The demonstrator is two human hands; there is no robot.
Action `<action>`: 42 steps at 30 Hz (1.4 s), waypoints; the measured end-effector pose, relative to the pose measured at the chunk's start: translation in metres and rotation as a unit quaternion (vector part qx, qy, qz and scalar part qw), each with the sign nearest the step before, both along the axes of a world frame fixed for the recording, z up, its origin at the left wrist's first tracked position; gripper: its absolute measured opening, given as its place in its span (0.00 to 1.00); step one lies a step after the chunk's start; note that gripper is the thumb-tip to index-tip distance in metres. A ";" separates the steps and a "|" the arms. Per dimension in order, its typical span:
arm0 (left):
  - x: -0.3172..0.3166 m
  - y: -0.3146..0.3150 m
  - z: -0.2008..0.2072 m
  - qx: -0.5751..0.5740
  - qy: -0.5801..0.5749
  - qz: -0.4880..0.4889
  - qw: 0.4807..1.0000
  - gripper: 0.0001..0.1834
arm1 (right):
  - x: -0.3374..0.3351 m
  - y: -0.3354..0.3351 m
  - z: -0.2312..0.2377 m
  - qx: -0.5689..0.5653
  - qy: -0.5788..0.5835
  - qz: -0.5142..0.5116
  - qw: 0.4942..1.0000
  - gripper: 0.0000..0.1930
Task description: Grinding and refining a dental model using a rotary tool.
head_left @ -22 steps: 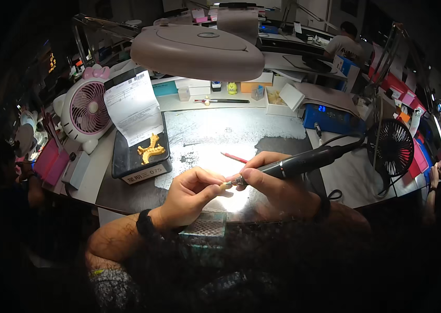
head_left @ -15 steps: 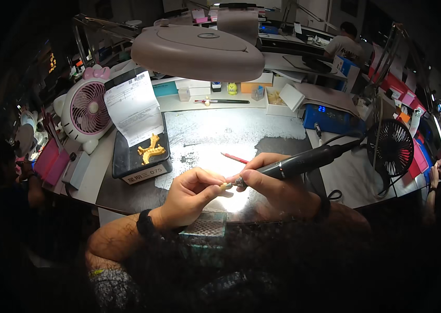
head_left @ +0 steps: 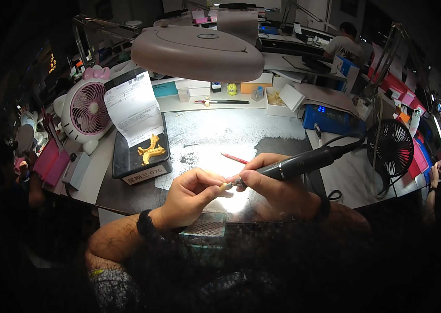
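My left hand (head_left: 191, 193) pinches a small yellowish, tooth-like piece (head_left: 224, 187) between thumb and fingertips; its exact shape is mostly hidden. Wrapped round a black rotary handpiece (head_left: 304, 163) like a pen is my right hand (head_left: 278, 190). The handpiece's metal tip meets or nearly meets the small piece, and the fingertips of both hands come close together there. A red pencil (head_left: 235, 157) lies on the bench just beyond them. To the left, a yellow dental model (head_left: 151, 150) rests in a black tray (head_left: 121, 163).
A printed sheet (head_left: 134, 112) leans on the tray. Overhead hangs a large lamp (head_left: 197, 55). A pink-and-white fan (head_left: 91, 107) stands left; a blue control box (head_left: 330, 122) and black fan (head_left: 390, 148) stand right. The handpiece's cable (head_left: 348, 138) runs there. Other people sit at nearby benches.
My hands stay almost in place on the small piece. The handpiece's rear end and cable have shifted slightly. At the far left, another person's hand has moved.
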State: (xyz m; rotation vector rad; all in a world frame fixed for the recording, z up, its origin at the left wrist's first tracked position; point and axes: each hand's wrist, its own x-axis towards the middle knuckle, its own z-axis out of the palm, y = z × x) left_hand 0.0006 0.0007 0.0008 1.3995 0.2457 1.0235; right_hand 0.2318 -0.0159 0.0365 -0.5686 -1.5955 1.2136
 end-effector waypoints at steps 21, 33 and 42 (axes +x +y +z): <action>0.000 -0.001 0.002 -0.003 -0.002 0.000 1.000 0.04 | -0.001 -0.002 0.001 -0.020 0.020 0.000 1.000 0.07; -0.001 0.000 -0.001 -0.008 0.006 0.008 1.000 0.05 | -0.001 -0.001 -0.001 -0.027 0.026 0.002 0.999 0.07; -0.001 0.000 -0.001 -0.004 -0.003 0.002 1.000 0.04 | 0.000 -0.002 -0.002 -0.010 0.011 -0.008 1.000 0.08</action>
